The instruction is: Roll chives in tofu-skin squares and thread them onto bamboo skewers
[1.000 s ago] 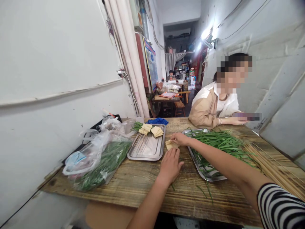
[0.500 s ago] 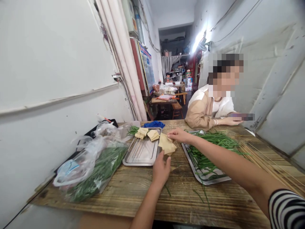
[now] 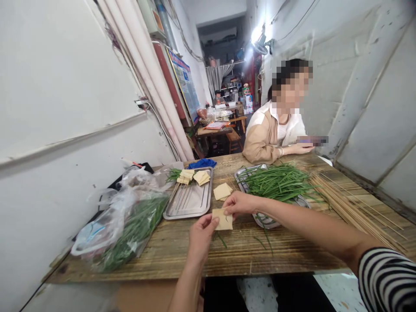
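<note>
A thin, pale yellow square of tofu skin (image 3: 223, 220) is held between both my hands above the table. My left hand (image 3: 201, 232) pinches its left edge, and my right hand (image 3: 238, 203) grips its upper right corner. Just beyond lies a small stack of the same sheets (image 3: 222, 191) on the wood. To the left, a metal tray (image 3: 188, 210) carries skewers with folded tofu skin (image 3: 186, 176) around green stalks, plus another folded pile (image 3: 202, 177). On the right, a second tray holds long green chives (image 3: 276, 182), partly behind my right forearm.
Bamboo skewers (image 3: 344, 203) lie at the table's right side. A plastic bag of greens (image 3: 136, 229) sits on the left, and a blue cloth (image 3: 202, 163) behind the tray. Across the table a person (image 3: 263, 134) leans on it, holding a phone (image 3: 312, 141).
My right hand has drawn one sheet from the stack toward me, and my left hand has taken its other edge. The stack now rests on the table. The camera view has shifted slightly.
</note>
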The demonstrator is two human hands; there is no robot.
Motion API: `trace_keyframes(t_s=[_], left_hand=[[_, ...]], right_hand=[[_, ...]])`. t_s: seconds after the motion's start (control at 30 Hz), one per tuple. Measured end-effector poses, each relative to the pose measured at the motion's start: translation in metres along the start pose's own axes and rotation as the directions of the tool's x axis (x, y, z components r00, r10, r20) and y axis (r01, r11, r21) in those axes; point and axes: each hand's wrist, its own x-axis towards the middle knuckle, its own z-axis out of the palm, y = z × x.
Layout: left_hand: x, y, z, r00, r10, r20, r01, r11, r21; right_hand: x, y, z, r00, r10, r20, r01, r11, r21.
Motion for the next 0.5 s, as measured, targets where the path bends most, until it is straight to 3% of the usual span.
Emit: trace_keyframes(t_s=[0.13, 0.3, 0.43, 0.5], left_hand=[[-0.001, 0.000, -0.001, 1.000, -0.010, 0.010, 0.010, 0.998, 0.064], [-0.001, -0.004, -0.001, 0.998, -0.064, 0.006, 0.064, 0.997, 0.048], [-0.004, -0.019, -0.008, 0.995, -0.082, -0.062, 0.084, 0.996, 0.028], [-0.008, -0.026, -0.011, 0.991, -0.091, -0.095, 0.090, 0.996, -0.019]], right_hand=[[-0.003, 0.002, 0.002, 0.995, -0.020, -0.100, 0.005, 0.989, -0.150], [-0.006, 0.010, 0.003, 0.974, -0.003, -0.228, -0.006, 0.999, -0.039], [-0.005, 0.018, -0.002, 0.917, 0.044, -0.398, -0.014, 0.997, 0.078], [-0.005, 0.021, 0.000, 0.872, -0.036, -0.489, 0.028, 0.999, -0.023]])
